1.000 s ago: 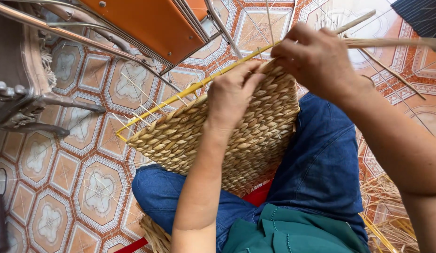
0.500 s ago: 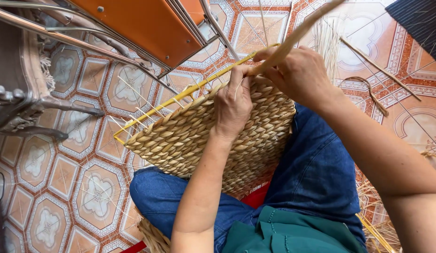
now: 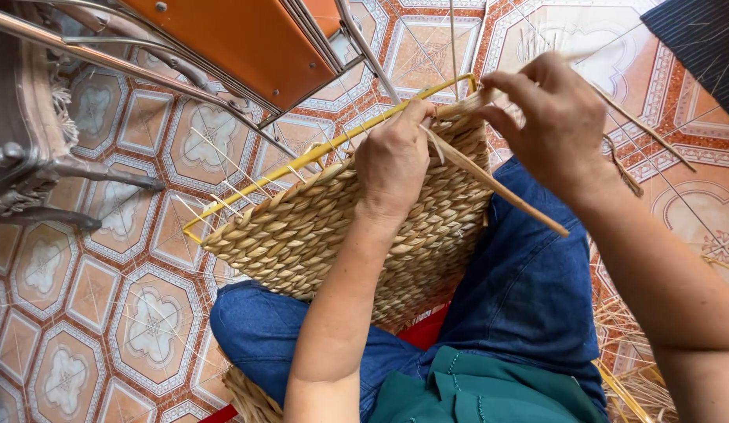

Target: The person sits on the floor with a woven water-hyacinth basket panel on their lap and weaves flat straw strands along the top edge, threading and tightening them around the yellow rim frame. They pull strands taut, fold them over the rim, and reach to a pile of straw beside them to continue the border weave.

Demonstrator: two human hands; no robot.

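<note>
A partly woven straw basket (image 3: 302, 235) rests on my lap, its yellow wire frame (image 3: 317, 153) running along the upper edge. My left hand (image 3: 392, 160) presses on the weave close to the frame's top right corner. My right hand (image 3: 549, 117) pinches a pale straw strand (image 3: 498, 188) at that corner, and the strand's loose end slants down to the right across my blue trousers (image 3: 529, 290).
An orange chair seat (image 3: 255, 43) on thin metal legs stands just beyond the basket. Dark metal furniture legs (image 3: 74, 168) sit at the left. Loose straw (image 3: 639, 345) lies on the patterned tile floor (image 3: 106, 313) at the right. A dark striped cloth (image 3: 701, 39) fills the top right corner.
My right hand has drawn the strand around, so its free end now points down and right instead of up. My left hand has moved up to the frame's corner.
</note>
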